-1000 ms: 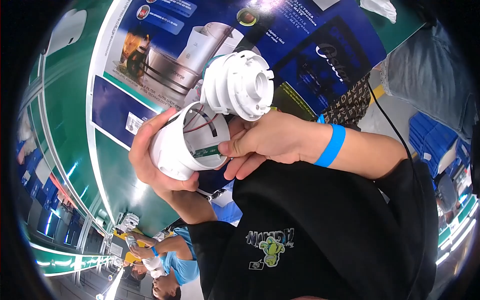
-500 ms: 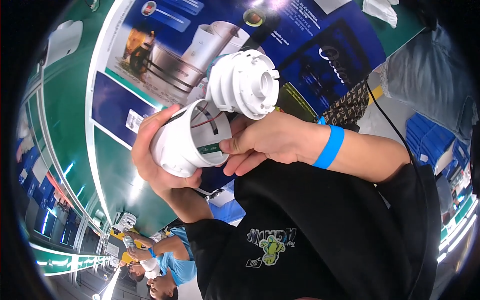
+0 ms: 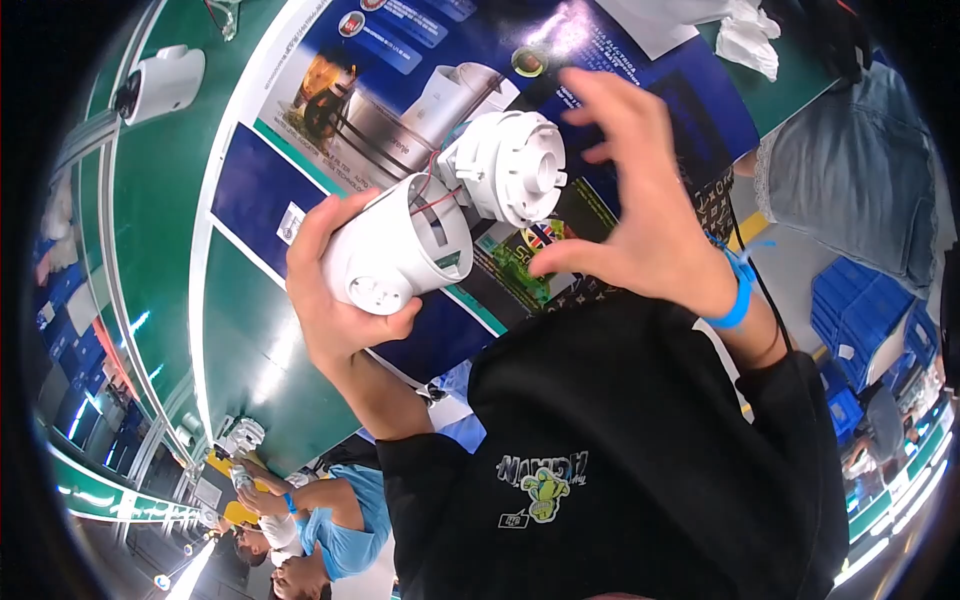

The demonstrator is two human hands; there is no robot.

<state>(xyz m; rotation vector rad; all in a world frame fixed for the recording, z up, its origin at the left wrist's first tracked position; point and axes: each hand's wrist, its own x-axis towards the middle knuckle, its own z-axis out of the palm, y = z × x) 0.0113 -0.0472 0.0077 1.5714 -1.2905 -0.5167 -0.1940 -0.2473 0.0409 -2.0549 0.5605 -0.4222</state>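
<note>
My left hand (image 3: 335, 285) is wrapped round a white plastic cylindrical housing (image 3: 375, 250), tilted with its open end facing right. Inside its rim a bit of green circuit board (image 3: 451, 262) shows. Thin red and dark wires (image 3: 437, 203) run from the housing to a white ribbed round part (image 3: 510, 165), which lies just beyond it over the printed cardboard. Thumb and fingers spread wide, my right hand (image 3: 640, 200) is in the air to the right of the ribbed part, apart from it and holding nothing. A blue band (image 3: 741, 292) circles my right wrist.
Flattened printed cardboard (image 3: 400, 110) covers part of the green bench (image 3: 250, 350). A white plastic bag (image 3: 748, 40) lies at the far right. Another white housing (image 3: 165, 85) stands at the far left. Co-workers (image 3: 335, 520) sit at lower left; blue crates (image 3: 860, 300) stand at right.
My right hand has let go of the circuit board at the housing's rim and moved up and right, its fingers opening. The housing has turned slightly in my left hand, showing its round side socket.
</note>
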